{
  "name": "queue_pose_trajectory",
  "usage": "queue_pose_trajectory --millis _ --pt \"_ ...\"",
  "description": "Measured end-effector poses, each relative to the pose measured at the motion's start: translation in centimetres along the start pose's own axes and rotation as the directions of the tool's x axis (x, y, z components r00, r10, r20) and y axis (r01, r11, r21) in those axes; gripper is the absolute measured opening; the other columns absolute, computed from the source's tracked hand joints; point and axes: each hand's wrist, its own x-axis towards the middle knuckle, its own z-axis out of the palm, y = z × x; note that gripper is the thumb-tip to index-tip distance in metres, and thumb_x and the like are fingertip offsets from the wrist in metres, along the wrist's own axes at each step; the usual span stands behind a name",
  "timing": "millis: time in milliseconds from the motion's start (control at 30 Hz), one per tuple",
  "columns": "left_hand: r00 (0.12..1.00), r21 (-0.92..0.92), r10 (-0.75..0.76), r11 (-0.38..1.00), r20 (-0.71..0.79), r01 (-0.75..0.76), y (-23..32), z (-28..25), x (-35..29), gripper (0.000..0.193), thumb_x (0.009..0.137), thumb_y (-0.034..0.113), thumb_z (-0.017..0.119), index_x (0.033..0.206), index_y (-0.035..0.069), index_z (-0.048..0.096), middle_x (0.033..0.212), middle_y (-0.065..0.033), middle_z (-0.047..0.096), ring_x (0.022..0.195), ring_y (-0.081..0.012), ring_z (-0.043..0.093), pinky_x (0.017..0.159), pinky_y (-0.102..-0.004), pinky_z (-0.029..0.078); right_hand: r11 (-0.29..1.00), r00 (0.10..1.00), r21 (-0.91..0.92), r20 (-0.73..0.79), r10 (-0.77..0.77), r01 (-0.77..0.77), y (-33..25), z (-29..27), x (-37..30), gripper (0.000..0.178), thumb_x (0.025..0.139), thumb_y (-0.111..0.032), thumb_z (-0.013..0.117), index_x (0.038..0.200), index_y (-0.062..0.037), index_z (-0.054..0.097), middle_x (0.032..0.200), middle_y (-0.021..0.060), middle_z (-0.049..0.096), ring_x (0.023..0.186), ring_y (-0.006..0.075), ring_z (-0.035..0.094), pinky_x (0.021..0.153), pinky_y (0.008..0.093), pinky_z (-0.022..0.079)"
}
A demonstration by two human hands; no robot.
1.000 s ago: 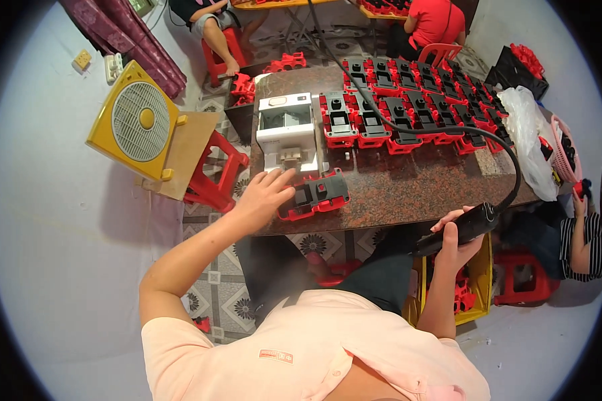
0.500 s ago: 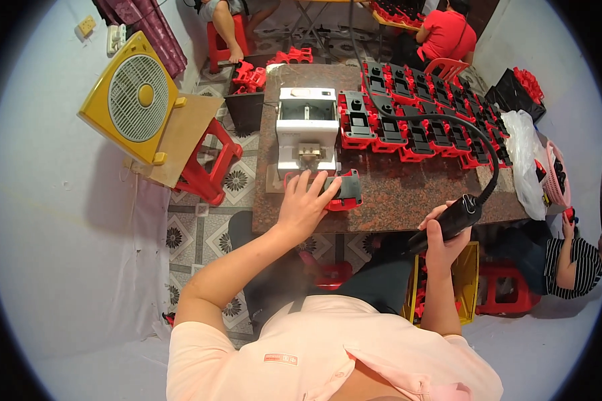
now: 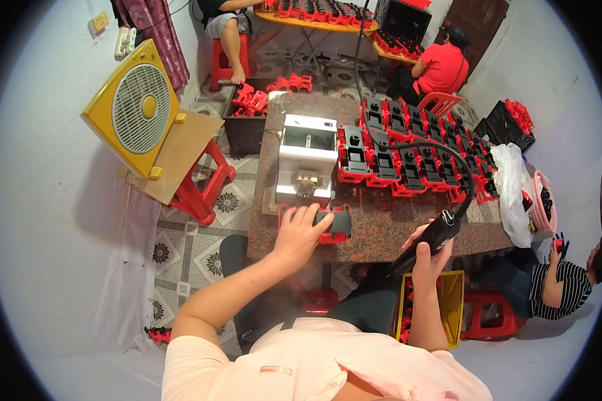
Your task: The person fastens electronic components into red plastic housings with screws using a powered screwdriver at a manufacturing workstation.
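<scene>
- 2 bare hands at the near edge of the granite-look table [image 3: 381,230]. Right hand [image 3: 431,257]: fingers wrapped round a black corded electric screwdriver [image 3: 436,232], its lower end slanting toward the lap, bit not made out.
- Left hand [image 3: 299,234]: fingers moderately spread on the red-and-black plastic chassis [image 3: 341,222]; gripping or only resting, cannot tell.
- Chassis location: on the table near its front edge, just in front of what looks like a white screw feeder [image 3: 299,155].
- Technique (judged): steady the chassis flat with the left hand, hold the driver upright to it, fingertips clear of the bit, pressure light.
- Edges: front edge close by; dragging the chassis bodyward risks a drop. Yellow crate [image 3: 455,304] below, near the right hand.
- Open room: bare tabletop right of the chassis.
- Beyond: rows of similar chassis [image 3: 388,167]; black cable [image 3: 470,182] arches over them, could snag. Clear plastic bag [image 3: 512,194] bounds the right end.
</scene>
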Motion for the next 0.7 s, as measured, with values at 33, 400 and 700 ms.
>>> queue_pose_trajectory --millis 33,400,700 --pt "1.000 -0.019 -0.020 1.000 0.018 0.021 0.2 -0.2 -0.4 0.074 0.069 0.011 0.080 0.136 0.016 0.050 0.132 -0.0136 0.049 0.121 -0.0318 0.050 0.105 -0.0493 0.035 0.999 0.999 -0.016 0.026 0.035 -0.034 -0.4 0.1 0.2 0.051 0.092 -0.021 0.072 0.127 -0.0034 0.041 0.095 0.0075 0.060 0.075 0.0145 0.060 0.068 0.0295 0.051" --pt "0.974 0.110 -0.216 0.972 0.065 0.209 2.6 0.0 -0.5 0.083 0.067 0.017 0.084 0.140 0.011 0.044 0.134 -0.0161 0.045 0.123 -0.0370 0.046 0.109 -0.0537 0.033 0.988 0.940 0.040 0.317 0.126 -0.146 -2.3 4.3 6.5 0.044 0.089 -0.005 0.070 0.128 -0.0025 0.048 0.100 0.0062 0.062 0.080 0.0128 0.063 0.070 0.0286 0.053" --pt "0.982 0.130 -0.157 0.977 -0.107 0.170 3.2 1.9 -0.7 0.081 0.069 0.025 0.085 0.140 0.013 0.048 0.132 -0.0143 0.050 0.116 -0.0388 0.049 0.108 -0.0567 0.032 0.991 0.944 0.130 0.320 -0.078 0.038 -1.8 15.6 10.4 0.047 0.076 -0.004 0.084 0.110 -0.0049 0.052 0.086 -0.0010 0.061 0.074 0.0065 0.059 0.065 0.0235 0.049"
